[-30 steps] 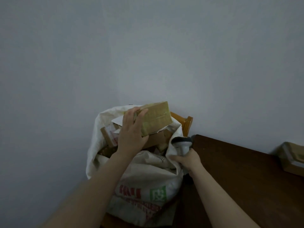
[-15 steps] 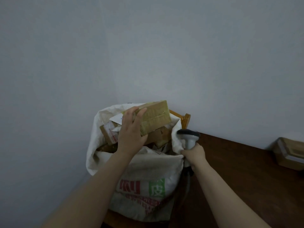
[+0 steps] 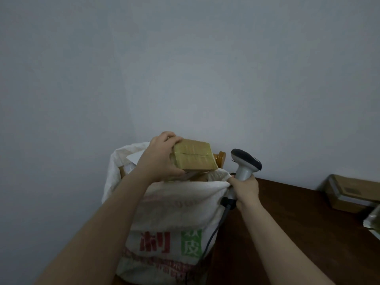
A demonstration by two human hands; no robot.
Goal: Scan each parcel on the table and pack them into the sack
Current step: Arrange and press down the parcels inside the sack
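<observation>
My left hand (image 3: 159, 159) grips a small taped cardboard parcel (image 3: 193, 155) by its left end, holding it just over the open mouth of the white woven sack (image 3: 170, 212). The sack bears red and green printed characters and holds other parcels, mostly hidden by my hand and the front rim. My right hand (image 3: 245, 190) holds the grey barcode scanner (image 3: 244, 163) by its handle, upright, right beside the sack's right rim. The scanner's cable hangs down along the sack.
A dark wooden table (image 3: 287, 223) stretches to the right. Another cardboard parcel (image 3: 351, 192) lies at its far right, with part of another item (image 3: 373, 220) at the frame edge. A wooden chair post (image 3: 221, 158) shows behind the sack. A plain wall fills the background.
My right hand has risen with the scanner, so its head now stands clear above the sack rim. My left hand turned the parcel flatter over the sack mouth.
</observation>
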